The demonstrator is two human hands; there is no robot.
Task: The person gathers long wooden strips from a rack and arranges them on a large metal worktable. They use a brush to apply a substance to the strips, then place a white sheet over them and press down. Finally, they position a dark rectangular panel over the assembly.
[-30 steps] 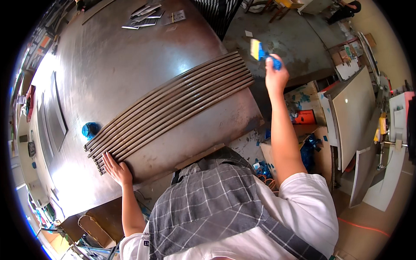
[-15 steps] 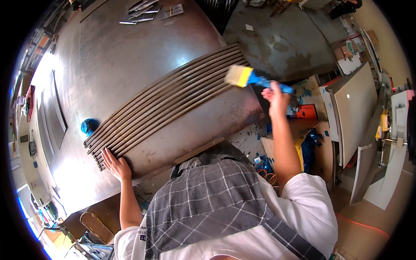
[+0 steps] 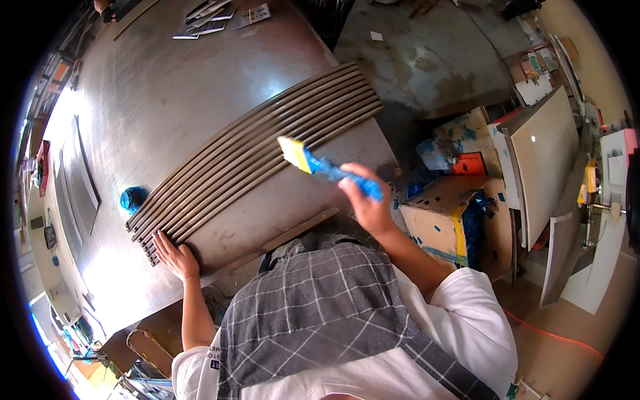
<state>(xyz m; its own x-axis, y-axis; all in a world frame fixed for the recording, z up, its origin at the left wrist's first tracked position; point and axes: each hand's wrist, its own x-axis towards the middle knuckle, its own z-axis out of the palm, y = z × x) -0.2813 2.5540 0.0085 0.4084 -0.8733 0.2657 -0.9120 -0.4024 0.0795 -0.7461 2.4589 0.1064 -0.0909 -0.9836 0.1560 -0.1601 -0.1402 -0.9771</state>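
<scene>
My right hand (image 3: 366, 198) grips the blue-wrapped handle of a paintbrush (image 3: 320, 164). The brush has pale bristles and a yellow band, and its head is over the near side of a row of metal rods (image 3: 260, 147). Whether the bristles touch the rods I cannot tell. Several thin brownish rods lie side by side across the metal table, their left ends roughly lined up. My left hand (image 3: 176, 257) lies flat with fingers stretched out, its fingertips against the near rods by their left ends. Just beyond those ends stands a small blue-wrapped container (image 3: 134, 199).
The broad metal table (image 3: 180, 93) carries flat dark pieces (image 3: 207, 19) at its far side and long grey strips (image 3: 79, 173) at the left. To my right are a cardboard box (image 3: 433, 220) and leaning panels (image 3: 543, 160). A plaid apron covers my front.
My right hand has brought the paintbrush left and nearer to me, from the rods' right end toward their middle. My left hand stays at the left ends.
</scene>
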